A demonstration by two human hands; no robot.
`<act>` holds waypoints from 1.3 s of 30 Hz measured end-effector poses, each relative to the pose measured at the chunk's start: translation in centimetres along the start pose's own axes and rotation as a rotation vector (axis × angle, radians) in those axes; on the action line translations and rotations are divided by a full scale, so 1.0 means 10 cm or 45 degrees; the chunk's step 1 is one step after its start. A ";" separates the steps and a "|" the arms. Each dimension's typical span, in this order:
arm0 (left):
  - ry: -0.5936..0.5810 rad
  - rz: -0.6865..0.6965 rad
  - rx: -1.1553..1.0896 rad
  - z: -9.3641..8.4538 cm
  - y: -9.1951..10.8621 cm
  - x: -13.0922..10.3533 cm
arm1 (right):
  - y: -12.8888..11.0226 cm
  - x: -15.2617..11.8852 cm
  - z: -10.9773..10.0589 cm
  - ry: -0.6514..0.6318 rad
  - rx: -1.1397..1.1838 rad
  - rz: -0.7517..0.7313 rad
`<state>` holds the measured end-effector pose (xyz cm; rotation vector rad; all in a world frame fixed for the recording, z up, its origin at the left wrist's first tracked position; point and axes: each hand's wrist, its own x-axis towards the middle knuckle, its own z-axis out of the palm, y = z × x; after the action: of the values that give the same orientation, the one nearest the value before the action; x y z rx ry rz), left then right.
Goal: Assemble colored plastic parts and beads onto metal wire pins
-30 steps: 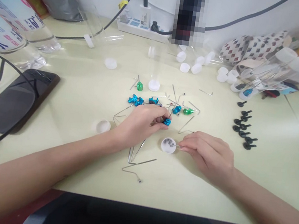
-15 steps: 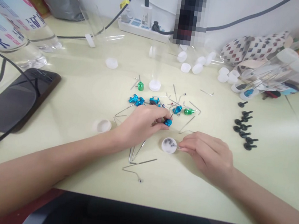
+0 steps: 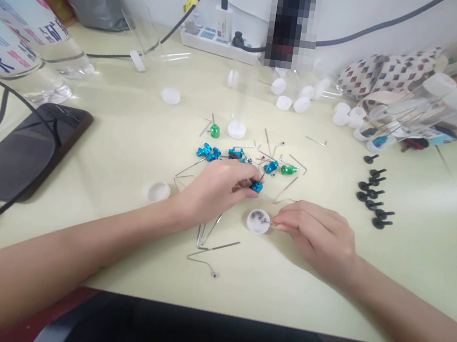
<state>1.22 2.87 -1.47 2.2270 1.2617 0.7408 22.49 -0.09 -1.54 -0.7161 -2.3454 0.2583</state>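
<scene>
My left hand (image 3: 226,190) pinches a small blue metal fitting (image 3: 256,187) between thumb and fingers, and a thin rod stands up from it. Below and to the right, a white cap (image 3: 258,221) holds several tiny metal screws or nuts, too small to tell. My right hand (image 3: 319,233) grips a thin metal rod (image 3: 266,222) whose tip reaches into that cap. Beyond my left hand lie more blue fittings (image 3: 209,153), a green fitting (image 3: 288,170) and bent metal rods (image 3: 290,189). Another green fitting (image 3: 215,130) stands farther back.
Black thumb screws (image 3: 373,190) lie at the right. White caps (image 3: 302,105) and clear tubes (image 3: 425,115) stand at the back. A phone (image 3: 20,152) and water bottles (image 3: 38,45) occupy the left. A bent rod (image 3: 202,260) lies near the front edge; a power strip (image 3: 220,43) runs along the wall.
Almost nothing differs. Both hands keep their places and grips, and the rod's tip remains in the cap; the view has shifted very slightly.
</scene>
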 end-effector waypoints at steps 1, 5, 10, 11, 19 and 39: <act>0.000 -0.001 0.002 0.00 0.00 0.00 | 0.00 0.00 0.00 0.000 0.001 0.002; -0.001 -0.010 -0.004 0.00 0.01 0.00 | 0.00 -0.01 0.01 -0.006 -0.008 0.009; 0.002 -0.008 -0.003 0.00 0.01 -0.01 | 0.01 -0.01 0.01 -0.024 -0.035 0.013; 0.005 -0.007 -0.003 0.00 0.01 -0.01 | 0.01 -0.01 0.00 -0.031 -0.050 0.014; -0.008 -0.013 -0.003 -0.01 0.02 -0.01 | 0.08 -0.02 -0.09 -0.178 -0.215 -0.034; -0.018 -0.022 0.017 -0.02 0.01 -0.01 | 0.11 -0.01 -0.08 -0.050 -0.207 0.027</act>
<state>1.15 2.72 -1.28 2.2256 1.2809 0.7111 23.58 0.74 -1.39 -0.8209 -2.4170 0.0925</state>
